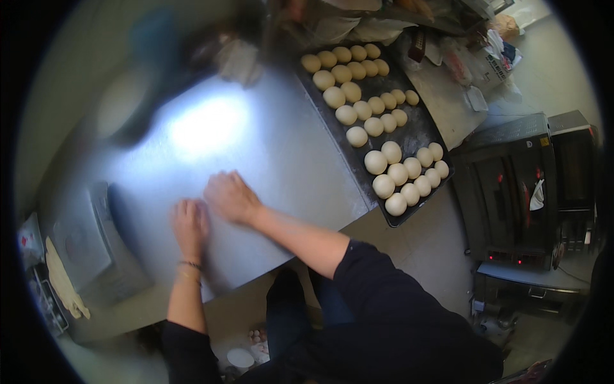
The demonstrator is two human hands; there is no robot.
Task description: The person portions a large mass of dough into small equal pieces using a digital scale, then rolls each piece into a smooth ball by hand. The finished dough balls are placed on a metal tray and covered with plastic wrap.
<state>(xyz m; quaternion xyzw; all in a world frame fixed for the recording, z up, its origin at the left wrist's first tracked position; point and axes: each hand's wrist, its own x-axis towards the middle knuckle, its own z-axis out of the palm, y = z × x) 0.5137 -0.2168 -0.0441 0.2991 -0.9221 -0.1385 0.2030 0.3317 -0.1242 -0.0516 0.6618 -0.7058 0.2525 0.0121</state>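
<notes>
My left hand (188, 225) and my right hand (232, 198) rest close together on a shiny stainless steel worktable (297, 168). The fingers of both are curled down toward the steel. Whatever may lie under the palms is hidden from this angle. To the right of my hands, a black baking tray (418, 126) lies along the table and extends past its front edge. Many smooth, pale dough balls (376, 162) stand on it in uneven rows, with bare gaps between some groups.
At the left stands a metal box-like unit (86, 235), with a pale strip resembling dough (62, 281) beside it. A blurred dark object with a pale top (122, 103) is at the back left. Bags and packages (472, 62) crowd the back right. A dark oven (508, 192) stands at right.
</notes>
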